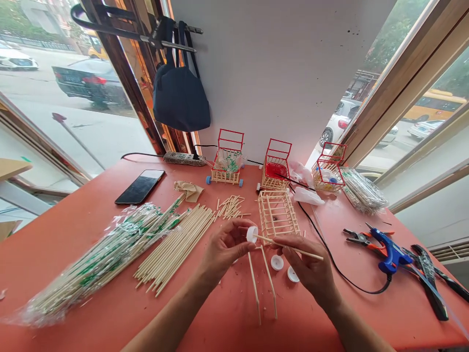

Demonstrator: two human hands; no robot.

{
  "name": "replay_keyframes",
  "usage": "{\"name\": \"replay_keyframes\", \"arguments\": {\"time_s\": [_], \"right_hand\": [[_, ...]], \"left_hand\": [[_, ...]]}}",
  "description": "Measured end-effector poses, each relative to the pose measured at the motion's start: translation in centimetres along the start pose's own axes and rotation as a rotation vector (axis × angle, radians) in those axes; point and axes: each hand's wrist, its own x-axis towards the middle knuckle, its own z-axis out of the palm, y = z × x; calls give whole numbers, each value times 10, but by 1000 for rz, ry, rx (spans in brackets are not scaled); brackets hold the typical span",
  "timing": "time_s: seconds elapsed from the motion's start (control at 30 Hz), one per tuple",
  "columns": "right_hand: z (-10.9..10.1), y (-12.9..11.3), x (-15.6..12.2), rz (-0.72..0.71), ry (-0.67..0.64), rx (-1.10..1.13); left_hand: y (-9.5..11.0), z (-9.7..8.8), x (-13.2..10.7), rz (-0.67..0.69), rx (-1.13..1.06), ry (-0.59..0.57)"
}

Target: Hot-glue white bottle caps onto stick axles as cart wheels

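My left hand [224,247] pinches a small white bottle cap [251,234] above the red table [91,313]. My right hand [306,266] holds a thin wooden stick [289,247] whose left tip meets the cap. Under my hands lie two more white caps [277,262] and a small stick frame [264,283]. An unpainted wooden cart body [277,213] stands just beyond my hands.
Loose sticks [176,247] and wrapped chopstick bundles [98,259] lie at left, near a phone [139,187]. Three small carts with red handles [227,159] stand at the back. A blue glue gun [390,252], pliers [361,238] and scissors [428,278] lie at right.
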Motion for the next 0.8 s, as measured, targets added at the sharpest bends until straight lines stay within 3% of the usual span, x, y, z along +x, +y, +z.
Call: {"name": "replay_keyframes", "arguments": {"time_s": [0.13,0.4,0.5,0.67,0.8], "right_hand": [[0,2,-1,-78,-2,-51],[1,1,-2,-54,29,-27],[1,3,-1,56,34,43],[2,14,0,387,66,288],[8,17,4,540,100,504]], "left_hand": [[0,0,1,-8,-18,-6],[-3,-3,2,45,12,-24],[-3,-2,2,87,37,-12],[-6,1,1,212,108,22],[-8,0,1,311,149,7]]}}
